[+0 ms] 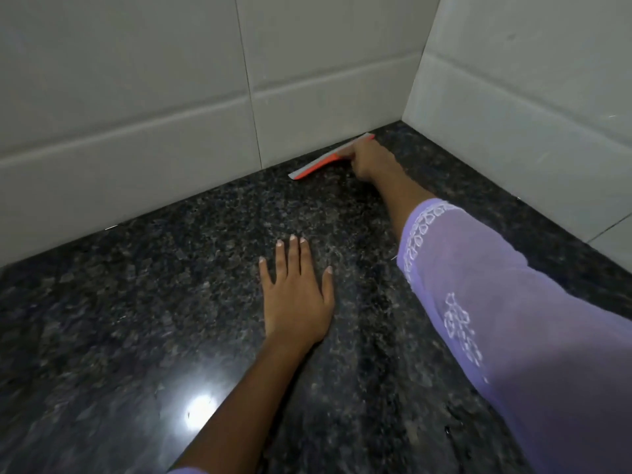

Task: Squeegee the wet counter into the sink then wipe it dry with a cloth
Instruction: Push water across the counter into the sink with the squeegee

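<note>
The tabletop [191, 302] is polished dark granite, speckled grey and black, glossy enough to throw back a bright round spot of light near the front edge. It runs into a corner formed by two walls of large, smooth pale-grey tiles [136, 80] with thin grout lines and a raised band along the bottom. The squeegee [321, 160] is a long, narrow strip, orange with a grey edge, lying along the foot of the back wall close to the corner, its blade down on the stone. The right hand [367, 159] is closed around it at its right part, fingers curled over the top, the arm stretched far forward in a sheer lilac sleeve [485, 285] with white embroidery. The left hand [297, 295] lies flat and open on the granite, palm down, fingers slightly spread, holding nothing.
</note>
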